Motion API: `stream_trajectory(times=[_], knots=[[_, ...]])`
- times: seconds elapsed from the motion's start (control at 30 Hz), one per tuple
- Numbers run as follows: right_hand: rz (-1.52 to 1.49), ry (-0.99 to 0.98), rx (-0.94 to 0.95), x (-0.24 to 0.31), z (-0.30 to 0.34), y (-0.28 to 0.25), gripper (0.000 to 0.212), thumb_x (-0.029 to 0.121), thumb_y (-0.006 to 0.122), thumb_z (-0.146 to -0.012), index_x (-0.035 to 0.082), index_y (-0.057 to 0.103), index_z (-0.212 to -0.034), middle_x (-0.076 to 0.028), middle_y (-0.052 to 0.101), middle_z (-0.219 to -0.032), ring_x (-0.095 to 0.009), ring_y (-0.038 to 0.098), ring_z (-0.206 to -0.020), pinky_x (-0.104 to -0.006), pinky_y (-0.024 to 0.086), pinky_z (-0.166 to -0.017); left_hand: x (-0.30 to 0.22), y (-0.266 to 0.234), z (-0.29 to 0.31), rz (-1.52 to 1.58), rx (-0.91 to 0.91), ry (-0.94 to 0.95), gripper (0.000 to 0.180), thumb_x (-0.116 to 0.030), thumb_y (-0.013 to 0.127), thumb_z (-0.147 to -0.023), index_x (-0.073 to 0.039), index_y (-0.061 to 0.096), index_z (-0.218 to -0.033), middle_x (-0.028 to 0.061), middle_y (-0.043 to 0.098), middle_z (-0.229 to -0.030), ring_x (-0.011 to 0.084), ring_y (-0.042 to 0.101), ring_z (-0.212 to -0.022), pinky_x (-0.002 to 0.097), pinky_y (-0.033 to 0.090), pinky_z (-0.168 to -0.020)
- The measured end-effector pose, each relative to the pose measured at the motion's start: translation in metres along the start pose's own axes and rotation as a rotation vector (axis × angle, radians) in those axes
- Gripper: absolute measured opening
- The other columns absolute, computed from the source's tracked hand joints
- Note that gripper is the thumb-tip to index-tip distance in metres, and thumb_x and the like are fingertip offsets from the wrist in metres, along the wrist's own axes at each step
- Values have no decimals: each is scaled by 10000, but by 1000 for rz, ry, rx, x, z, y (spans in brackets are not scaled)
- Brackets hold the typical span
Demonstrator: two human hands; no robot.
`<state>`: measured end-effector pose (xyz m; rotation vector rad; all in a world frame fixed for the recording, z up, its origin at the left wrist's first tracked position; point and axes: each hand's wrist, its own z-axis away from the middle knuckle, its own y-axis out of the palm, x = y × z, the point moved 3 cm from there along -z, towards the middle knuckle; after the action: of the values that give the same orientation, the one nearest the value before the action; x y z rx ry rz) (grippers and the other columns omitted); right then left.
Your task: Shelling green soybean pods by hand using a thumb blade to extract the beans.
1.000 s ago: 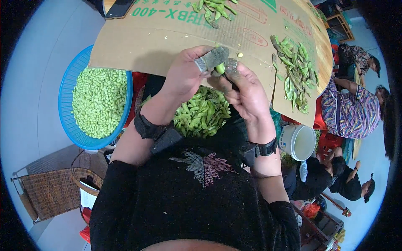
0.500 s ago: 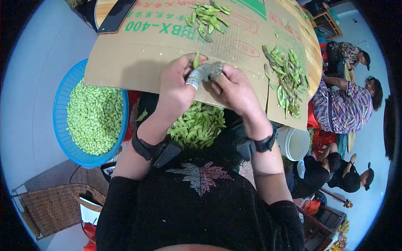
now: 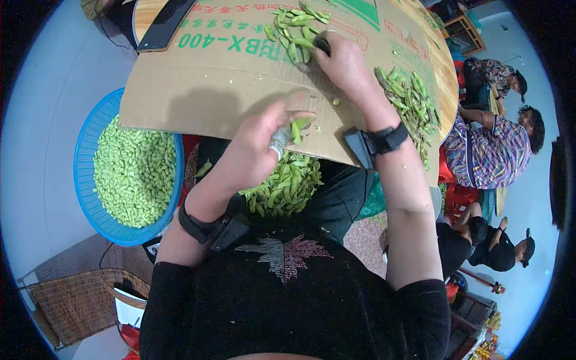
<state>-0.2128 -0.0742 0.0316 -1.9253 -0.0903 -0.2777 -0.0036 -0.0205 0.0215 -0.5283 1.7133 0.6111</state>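
Observation:
My left hand [image 3: 262,138], with grey wrapping round a finger, is above the near edge of a cardboard sheet [image 3: 156,90]. Its fingers, slightly blurred, hold a green bean pod [image 3: 297,129]. My right hand [image 3: 348,63] reaches to the right side of a pile of bean pods [image 3: 294,30] on the cardboard. Its fingers are curled in, their tips dark and touching the pile; what they pinch is hidden. More pods [image 3: 282,186] lie in my lap below the table edge. A blue basket [image 3: 84,174] full of shelled green beans [image 3: 132,174] stands at my left.
A second pile of pods [image 3: 414,99] lies on the right of the cardboard. At the far left of the round wooden table [image 3: 447,90] is a flat black object [image 3: 165,27]. Several people sit along the right, one in a patterned shirt [image 3: 489,150]. A woven chair [image 3: 78,303] stands lower left.
My hands have parted. The right has moved away and up to the far pod pile, while the left stays near the cardboard's edge, slightly lower, with a pod in its fingers.

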Motion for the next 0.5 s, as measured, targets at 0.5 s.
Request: stream_trajectory(times=[0.5], knots=[[-1248,526,218,46,118,-59,169,200,538,-865,40,562,-914,43,461,-635,-22,359,-498,-168,261,-430,-12,22,-18,-492,-144,247,329,3,549,-734,-46,588,-1057,116,582,-796,273,583,-742,352,462,-660]])
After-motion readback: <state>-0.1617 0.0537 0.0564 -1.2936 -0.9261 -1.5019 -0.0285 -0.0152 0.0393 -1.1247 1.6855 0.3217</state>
